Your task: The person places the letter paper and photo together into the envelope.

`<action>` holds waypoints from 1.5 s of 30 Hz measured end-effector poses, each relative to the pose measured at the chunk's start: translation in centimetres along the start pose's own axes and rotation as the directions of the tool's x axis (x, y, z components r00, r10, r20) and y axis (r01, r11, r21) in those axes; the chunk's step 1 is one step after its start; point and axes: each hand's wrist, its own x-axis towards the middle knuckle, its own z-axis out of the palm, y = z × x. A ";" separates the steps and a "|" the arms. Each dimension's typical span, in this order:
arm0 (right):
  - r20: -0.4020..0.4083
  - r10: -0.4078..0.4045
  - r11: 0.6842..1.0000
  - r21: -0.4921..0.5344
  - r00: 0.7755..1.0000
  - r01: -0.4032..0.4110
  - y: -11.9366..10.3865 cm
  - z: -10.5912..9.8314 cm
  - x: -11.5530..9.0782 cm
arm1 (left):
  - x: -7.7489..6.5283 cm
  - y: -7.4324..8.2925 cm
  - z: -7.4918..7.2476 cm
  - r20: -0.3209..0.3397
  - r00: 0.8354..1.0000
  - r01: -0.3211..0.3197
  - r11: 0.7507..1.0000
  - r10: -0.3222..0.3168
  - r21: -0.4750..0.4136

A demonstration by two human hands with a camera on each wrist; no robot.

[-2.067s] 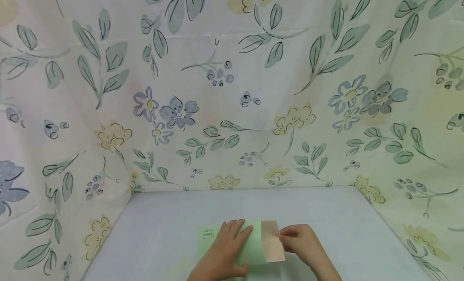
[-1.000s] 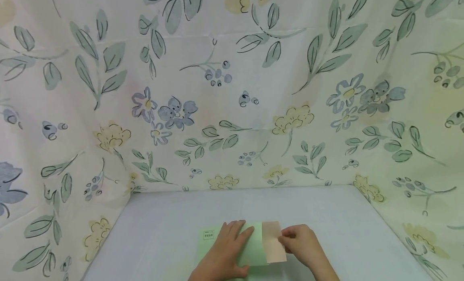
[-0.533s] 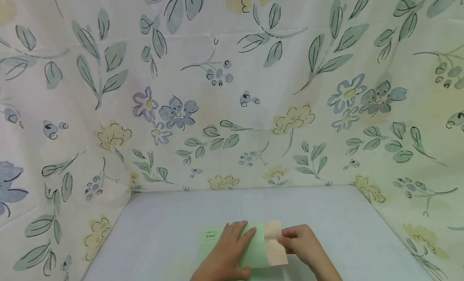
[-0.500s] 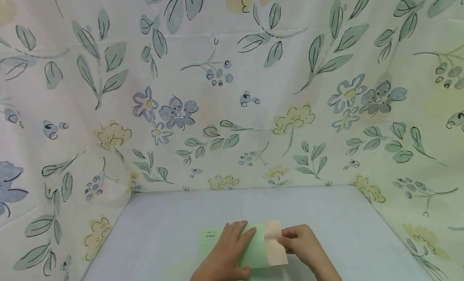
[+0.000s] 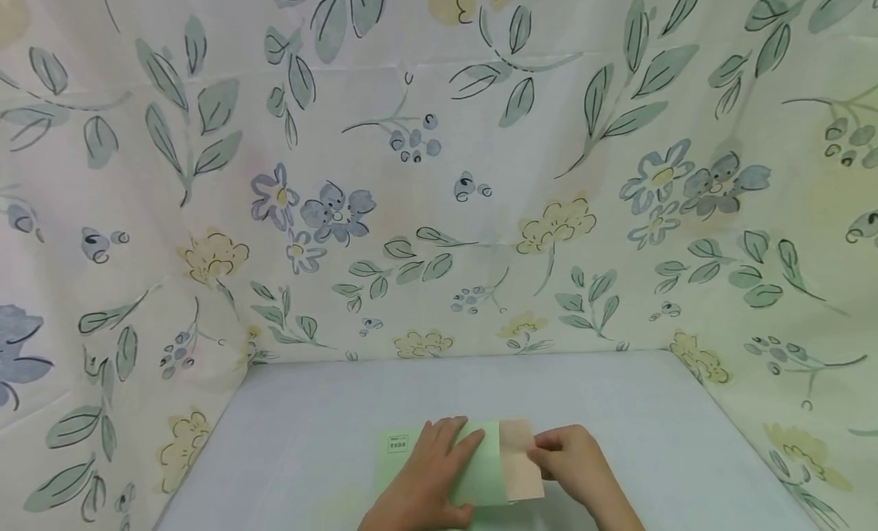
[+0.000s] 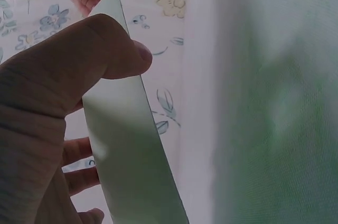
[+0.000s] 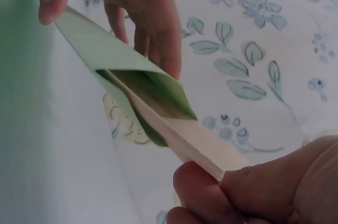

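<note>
A light green envelope [image 5: 482, 470] is held just over the table, with a small printed box at its left end. My left hand [image 5: 430, 474] grips it across the middle, the thumb [image 6: 127, 55] along the near edge and the fingers spread at the far side. Out of the envelope's right end sticks a beige folded paper [image 5: 520, 461]. Between thumb and curled fingers, my right hand [image 5: 571, 459] pinches the paper's outer edge. The right wrist view looks into the gaping mouth of the envelope [image 7: 111, 49], where the paper's inner part [image 7: 153, 97] lies.
A pale table [image 5: 329, 409] stretches out beneath both hands. Floral cloth [image 5: 439, 287] hangs behind it and along both sides, reaching down to the table's edges.
The envelope and beige paper have shifted slightly right since the earliest frame. In the last half second they tilt a little and the paper looks darker. Both hands keep their hold.
</note>
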 end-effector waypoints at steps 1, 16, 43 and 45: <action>0.015 0.001 1.000 0.026 1.000 -0.002 0.1 -0.2 0.0 | 0.0 0.0 0.0 0.002 1.000 0.001 1.000 -0.001 0.000; 0.043 0.003 0.998 0.058 0.999 -0.006 0.2 0.0 -0.2 | -0.1 0.6 0.2 -0.016 1.000 -0.012 1.000 0.013 0.015; -0.040 -0.056 0.998 -0.019 0.998 0.055 -0.1 -0.1 -0.2 | 0.2 0.3 -0.4 -0.017 1.000 -0.001 1.000 0.001 -0.002; -0.030 -0.037 0.999 0.008 0.999 0.038 0.0 -0.1 -0.1 | 0.2 0.3 -0.3 -0.017 1.000 -0.005 1.000 0.005 0.000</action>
